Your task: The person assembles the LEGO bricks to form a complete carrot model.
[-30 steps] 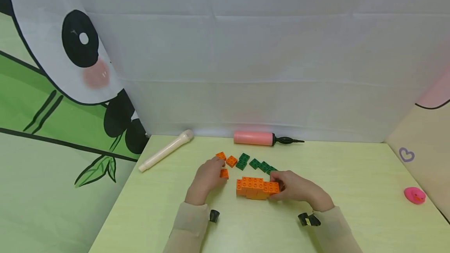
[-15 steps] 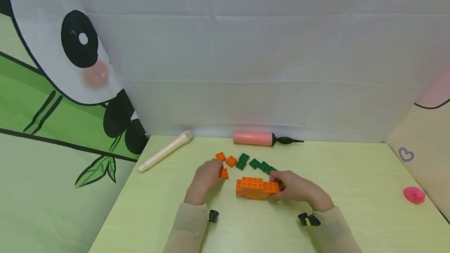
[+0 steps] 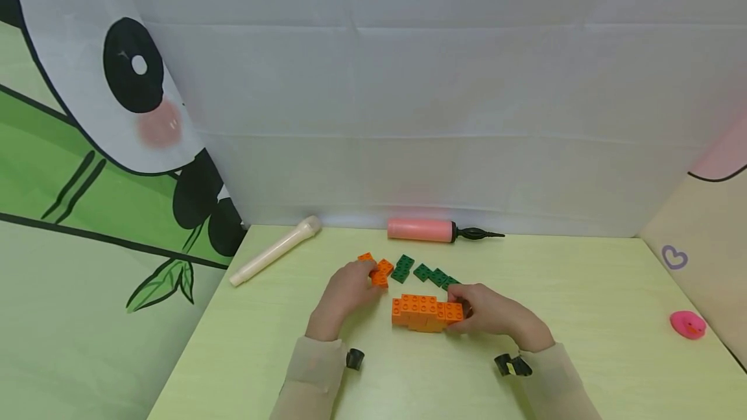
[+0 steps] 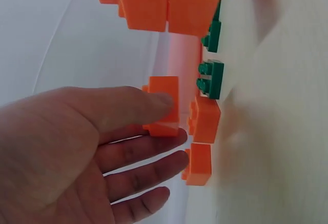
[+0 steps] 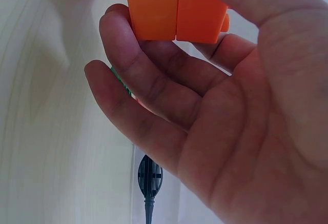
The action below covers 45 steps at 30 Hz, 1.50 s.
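Observation:
In the head view my left hand point(image 3: 345, 289) pinches a small orange toy brick point(image 4: 165, 83) between thumb and index finger, the other fingers loosely bent. Just beyond it two loose orange bricks, one at the back point(image 3: 365, 256) and one nearer the middle point(image 3: 385, 266), lie on the table. My right hand point(image 3: 496, 311) grips the right end of a built block of joined orange bricks point(image 3: 417, 311), thumb on the near side. That block's end face also shows at the top of the right wrist view. Several green bricks point(image 3: 403, 268) run in a line behind the block.
A pink hand pump point(image 3: 420, 229) with a black nozzle lies at the table's back edge. A whitish stick point(image 3: 274, 253) slants at the back left. A pink rubber duck point(image 3: 688, 325) sits far right. A white sheet point(image 3: 408, 115) stands behind the table point(image 3: 583, 316).
My left hand has shifted the pinched orange brick slightly right and away from me, towards the loose orange bricks. The right hand and the orange block have stayed in place.

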### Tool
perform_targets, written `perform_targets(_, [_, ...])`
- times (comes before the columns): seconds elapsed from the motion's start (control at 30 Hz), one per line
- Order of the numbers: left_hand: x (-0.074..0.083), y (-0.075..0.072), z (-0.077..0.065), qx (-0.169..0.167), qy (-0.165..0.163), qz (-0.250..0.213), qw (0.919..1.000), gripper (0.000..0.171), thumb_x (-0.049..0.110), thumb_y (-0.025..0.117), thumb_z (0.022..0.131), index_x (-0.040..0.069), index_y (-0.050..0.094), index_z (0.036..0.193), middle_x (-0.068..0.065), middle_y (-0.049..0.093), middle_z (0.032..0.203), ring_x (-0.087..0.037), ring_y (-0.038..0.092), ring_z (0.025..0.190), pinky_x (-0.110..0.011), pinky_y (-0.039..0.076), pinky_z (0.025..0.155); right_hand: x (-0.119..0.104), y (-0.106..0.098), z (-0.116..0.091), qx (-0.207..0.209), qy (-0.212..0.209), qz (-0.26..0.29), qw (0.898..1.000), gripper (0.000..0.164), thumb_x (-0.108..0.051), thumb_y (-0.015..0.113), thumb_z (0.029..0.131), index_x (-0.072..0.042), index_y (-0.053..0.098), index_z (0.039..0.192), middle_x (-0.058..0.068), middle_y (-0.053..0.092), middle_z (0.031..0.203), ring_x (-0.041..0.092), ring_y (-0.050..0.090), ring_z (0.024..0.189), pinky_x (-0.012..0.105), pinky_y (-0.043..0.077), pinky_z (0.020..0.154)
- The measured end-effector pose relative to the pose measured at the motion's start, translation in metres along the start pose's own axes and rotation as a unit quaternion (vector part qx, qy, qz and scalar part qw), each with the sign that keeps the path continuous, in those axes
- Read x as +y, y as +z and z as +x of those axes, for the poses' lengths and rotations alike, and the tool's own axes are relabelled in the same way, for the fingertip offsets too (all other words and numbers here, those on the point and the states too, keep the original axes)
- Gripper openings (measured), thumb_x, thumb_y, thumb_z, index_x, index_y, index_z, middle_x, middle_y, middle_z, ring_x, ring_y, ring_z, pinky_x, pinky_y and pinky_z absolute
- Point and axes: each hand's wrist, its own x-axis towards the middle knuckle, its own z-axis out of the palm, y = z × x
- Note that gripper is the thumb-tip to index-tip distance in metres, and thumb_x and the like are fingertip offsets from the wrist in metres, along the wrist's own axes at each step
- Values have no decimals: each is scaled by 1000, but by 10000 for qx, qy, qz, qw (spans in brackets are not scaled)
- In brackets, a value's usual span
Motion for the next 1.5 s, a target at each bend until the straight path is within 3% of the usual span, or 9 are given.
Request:
perform_targets(0.13, [7, -3, 0, 192, 170, -155, 9995, 38, 21, 78, 95, 3, 69, 127, -10, 71, 119, -25, 67, 96, -44, 56, 87, -1, 0, 0, -2, -23, 13, 10000, 31, -14, 87, 86, -15, 57, 93, -7, 58, 83, 12, 55, 73, 26, 48, 66])
perform_targets(0.3, [18, -5, -1, 546, 561, -478, 9958, 35, 22, 74, 99, 5, 68, 129, -7, 69, 118, -25, 66, 96, -39, 55, 84, -1, 0, 0, -10, -20, 28, 10000, 31, -14, 87, 85, -15, 57, 93, -7, 59, 83, 12, 56, 73, 26, 48, 66])
perform_targets(0.47, [33, -3, -1, 802, 979, -833, 9885, 36, 29, 72, 101, 9, 67, 131, -1, 67, 113, -22, 63, 90, -33, 53, 77, -3, -2, 1, -41, 28, 2, 10000, 30, -15, 87, 86, -14, 58, 94, -7, 58, 82, 11, 55, 73, 25, 48, 66])
perform_targets(0.67, [55, 1, -4, 933, 1627, -1167, 9753, 36, 27, 71, 102, 10, 66, 134, 0, 66, 124, -20, 62, 95, -31, 54, 82, -4, -3, 1, -40, -45, -11, 10000, 30, -15, 87, 86, -14, 58, 95, -8, 57, 80, 9, 54, 70, 25, 47, 64])
perform_targets(0.8, [68, 7, -6, 865, 1994, -1173, 9690, 31, 23, 71, 101, 11, 67, 130, 2, 66, 120, -21, 61, 97, -29, 52, 83, -2, -2, 0, -14, -116, 4, 9999, 31, -15, 87, 86, -14, 58, 95, -8, 57, 80, 8, 56, 70, 25, 49, 65])
perform_targets(0.93, [79, 12, -8, 664, 2173, -957, 9691, 28, 23, 72, 100, 14, 69, 126, 4, 67, 116, -18, 62, 98, -27, 51, 86, 0, -2, -1, 31, -188, 30, 9998, 30, -16, 87, 86, -11, 63, 104, -8, 61, 85, 7, 59, 73, 26, 53, 68])
perform_targets(1.1, [88, 18, -9, 350, 2199, -623, 9729, 27, 22, 74, 96, 15, 71, 121, 7, 69, 111, -15, 63, 99, -27, 51, 89, 0, -3, -2, 21, -238, 135, 9996, 38, -17, 86, 87, -5, 65, 117, -8, 66, 94, 8, 61, 77, 28, 55, 72])
perform_targets(1.33, [93, 23, -8, 14, 2162, -215, 9761, 31, 23, 75, 94, 15, 73, 124, 5, 71, 117, -12, 63, 102, -27, 51, 91, 0, -3, -2, 54, -121, -54, 9999, 51, -16, 85, 86, -7, 63, 132, -8, 64, 98, 12, 59, 81, 28, 52, 73])
perform_targets(1.5, [92, 27, -7, -73, 2143, -99, 9767, 32, 23, 75, 93, 14, 73, 123, 4, 72, 117, -14, 63, 102, -28, 51, 92, 0, -2, -2, 95, -124, -118, 9998, 47, -15, 85, 86, -9, 64, 127, -8, 64, 102, 13, 58, 85, 29, 51, 75])
